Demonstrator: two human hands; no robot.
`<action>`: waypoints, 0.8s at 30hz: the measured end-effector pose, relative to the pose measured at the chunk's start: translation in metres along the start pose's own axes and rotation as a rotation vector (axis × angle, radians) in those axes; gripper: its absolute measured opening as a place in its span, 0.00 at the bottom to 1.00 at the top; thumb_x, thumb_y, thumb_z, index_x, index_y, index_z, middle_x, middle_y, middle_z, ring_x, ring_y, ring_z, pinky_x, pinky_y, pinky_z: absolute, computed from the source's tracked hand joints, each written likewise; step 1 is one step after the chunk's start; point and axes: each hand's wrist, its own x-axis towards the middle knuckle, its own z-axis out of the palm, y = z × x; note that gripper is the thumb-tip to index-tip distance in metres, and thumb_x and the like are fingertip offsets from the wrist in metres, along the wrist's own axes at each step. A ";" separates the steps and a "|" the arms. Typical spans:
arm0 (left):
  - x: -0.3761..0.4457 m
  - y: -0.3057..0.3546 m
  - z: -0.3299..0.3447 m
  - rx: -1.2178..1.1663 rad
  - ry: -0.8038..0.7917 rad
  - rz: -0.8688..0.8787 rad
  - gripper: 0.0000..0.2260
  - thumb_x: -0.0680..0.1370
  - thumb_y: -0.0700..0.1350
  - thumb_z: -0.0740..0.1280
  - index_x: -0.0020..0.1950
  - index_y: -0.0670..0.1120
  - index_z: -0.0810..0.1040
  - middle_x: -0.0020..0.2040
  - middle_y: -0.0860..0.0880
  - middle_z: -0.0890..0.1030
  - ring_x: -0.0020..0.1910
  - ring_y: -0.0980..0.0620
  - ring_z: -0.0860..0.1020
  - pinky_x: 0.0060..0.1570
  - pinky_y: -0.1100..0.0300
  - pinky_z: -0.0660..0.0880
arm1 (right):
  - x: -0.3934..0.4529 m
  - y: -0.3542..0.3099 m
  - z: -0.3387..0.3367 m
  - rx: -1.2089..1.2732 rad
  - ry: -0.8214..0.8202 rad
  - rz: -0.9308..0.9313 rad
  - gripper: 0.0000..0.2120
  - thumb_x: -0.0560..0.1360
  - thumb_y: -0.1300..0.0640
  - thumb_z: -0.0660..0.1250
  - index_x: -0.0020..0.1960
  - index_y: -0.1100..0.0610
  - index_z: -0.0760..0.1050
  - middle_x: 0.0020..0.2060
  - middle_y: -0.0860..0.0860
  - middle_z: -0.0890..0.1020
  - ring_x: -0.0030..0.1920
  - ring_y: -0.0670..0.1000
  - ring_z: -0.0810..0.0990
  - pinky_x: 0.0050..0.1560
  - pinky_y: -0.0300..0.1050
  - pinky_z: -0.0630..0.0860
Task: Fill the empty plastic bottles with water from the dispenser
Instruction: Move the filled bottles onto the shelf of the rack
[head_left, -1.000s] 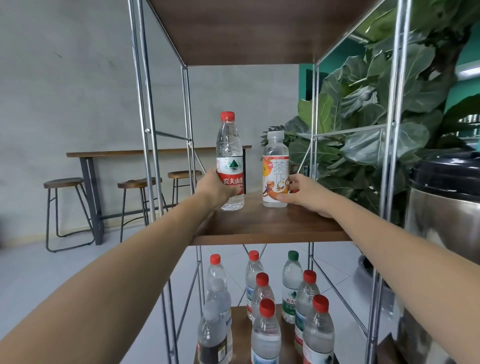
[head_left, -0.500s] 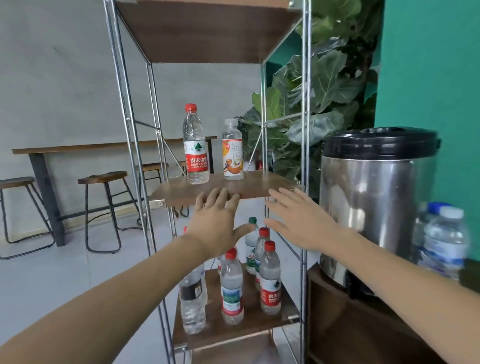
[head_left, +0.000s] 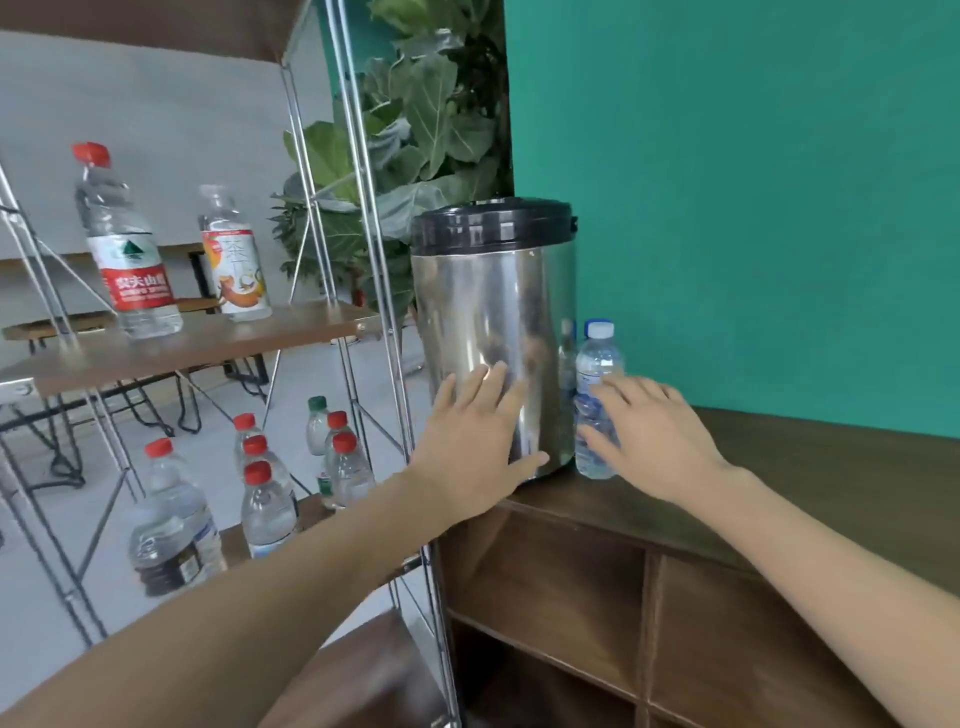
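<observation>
While both arms reach forward over the cabinet, this is how things lie:

Left hand (head_left: 475, 444): fingers straight and spread, holding nothing, in front of the lower wall of the dispenser; whether the palm touches the metal I cannot tell.

Right hand (head_left: 652, 434): fingers relaxed and slightly spread, grasping nothing, at the small bottle; the fingertips overlap its side, but contact cannot be told.

Small bottle (head_left: 597, 374): clear plastic, white cap, upright on the cabinet just right of the dispenser, near the wall; how full it is cannot be told. A blue cap shows just behind it, the rest of that bottle hidden.

Dispenser (head_left: 493, 332): steel drum with a black lid, upright at the left end of the cabinet top.

Cabinet (head_left: 810, 483): dark wood, with open compartments below the top.

Rack (head_left: 363, 218): metal frame with wooden shelves, just left of the cabinet.

Middle shelf (head_left: 197, 345): bears a red-capped bottle (head_left: 122, 244) and, to its right, a bottle with an orange label (head_left: 234, 260), both upright and apart.

Lower shelf (head_left: 309, 512): bears a cluster of bottles (head_left: 267, 499), most with red caps, one with a green cap at the back.

Plant (head_left: 415, 114): broad green leaves behind the rack and dispenser.

Wall (head_left: 753, 182): teal, behind the cabinet.
</observation>
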 end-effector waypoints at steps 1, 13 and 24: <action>0.006 0.010 0.006 0.000 -0.005 0.016 0.38 0.82 0.68 0.57 0.85 0.49 0.51 0.85 0.45 0.51 0.84 0.45 0.47 0.82 0.45 0.45 | -0.003 0.012 0.006 0.002 -0.050 0.053 0.26 0.81 0.39 0.59 0.72 0.54 0.71 0.68 0.53 0.76 0.67 0.58 0.75 0.64 0.54 0.71; 0.030 0.049 0.059 -0.076 -0.087 0.061 0.37 0.83 0.64 0.61 0.85 0.49 0.52 0.85 0.46 0.53 0.84 0.46 0.53 0.80 0.49 0.56 | 0.020 0.029 0.102 0.713 -0.142 0.497 0.36 0.70 0.36 0.76 0.68 0.56 0.69 0.61 0.56 0.81 0.61 0.59 0.80 0.56 0.53 0.77; 0.024 0.037 0.078 -0.175 -0.097 0.013 0.34 0.82 0.59 0.66 0.84 0.49 0.57 0.83 0.51 0.61 0.80 0.50 0.62 0.69 0.54 0.72 | -0.007 0.026 0.097 0.827 -0.118 0.377 0.31 0.64 0.38 0.81 0.59 0.48 0.72 0.51 0.43 0.83 0.50 0.45 0.83 0.54 0.44 0.79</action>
